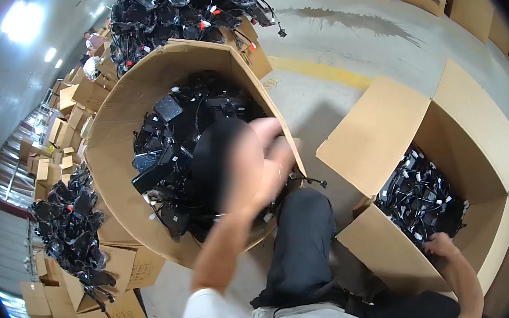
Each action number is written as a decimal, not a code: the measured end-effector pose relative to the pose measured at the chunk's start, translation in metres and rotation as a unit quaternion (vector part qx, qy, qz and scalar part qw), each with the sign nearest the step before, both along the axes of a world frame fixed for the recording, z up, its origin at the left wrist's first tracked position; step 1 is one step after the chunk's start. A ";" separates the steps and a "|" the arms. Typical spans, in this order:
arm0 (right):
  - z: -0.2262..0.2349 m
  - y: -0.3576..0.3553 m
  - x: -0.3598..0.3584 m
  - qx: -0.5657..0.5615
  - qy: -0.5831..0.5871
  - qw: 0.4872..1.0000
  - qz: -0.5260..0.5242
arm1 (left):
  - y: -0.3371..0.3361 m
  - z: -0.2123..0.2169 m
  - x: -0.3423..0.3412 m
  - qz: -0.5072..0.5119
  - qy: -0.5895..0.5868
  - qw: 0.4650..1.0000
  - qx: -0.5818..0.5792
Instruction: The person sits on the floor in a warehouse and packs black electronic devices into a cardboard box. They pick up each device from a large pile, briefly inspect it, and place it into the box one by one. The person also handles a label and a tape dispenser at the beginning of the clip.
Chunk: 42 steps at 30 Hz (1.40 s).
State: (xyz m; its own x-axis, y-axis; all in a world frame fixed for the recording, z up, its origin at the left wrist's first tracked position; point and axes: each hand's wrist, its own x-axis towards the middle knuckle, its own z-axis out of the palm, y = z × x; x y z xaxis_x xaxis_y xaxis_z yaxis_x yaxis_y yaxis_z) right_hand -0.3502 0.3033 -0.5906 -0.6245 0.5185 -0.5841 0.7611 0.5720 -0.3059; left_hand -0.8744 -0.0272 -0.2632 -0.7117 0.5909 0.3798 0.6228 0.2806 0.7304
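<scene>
My left hand is smeared by motion above the right side of a large round-sided cardboard box. A smooth, blurred dark shape lies beside its thumb side, and I cannot tell whether the hand holds it. Below, the box contains a heap of black plastic units with cables. My right hand reaches into the open carton on the right, fingers closed at the near edge of a pile of black cables with white connectors. What those fingers grip is hidden. A loose black cable end pokes out past the round-sided box's right edge.
The round-sided box and the right carton, its flaps spread, flank my legs. Black wired units are heaped at the far left and on the left. More cartons line the left, where people stand in the distance. A yellow line crosses the floor.
</scene>
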 end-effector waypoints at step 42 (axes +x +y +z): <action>0.337 -0.223 -0.326 -0.356 0.631 0.658 -0.203 | -0.270 0.056 -0.099 0.104 -0.078 0.977 0.168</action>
State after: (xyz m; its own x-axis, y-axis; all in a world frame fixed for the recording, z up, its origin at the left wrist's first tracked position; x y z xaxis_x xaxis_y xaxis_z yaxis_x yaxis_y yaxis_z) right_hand -0.6767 0.0806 -0.2535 -0.7397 0.6679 0.0819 -0.3111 -0.2315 -0.9218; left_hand -0.9735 -0.2977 -0.2074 -0.8677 0.2879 0.4053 0.4520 0.1175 0.8842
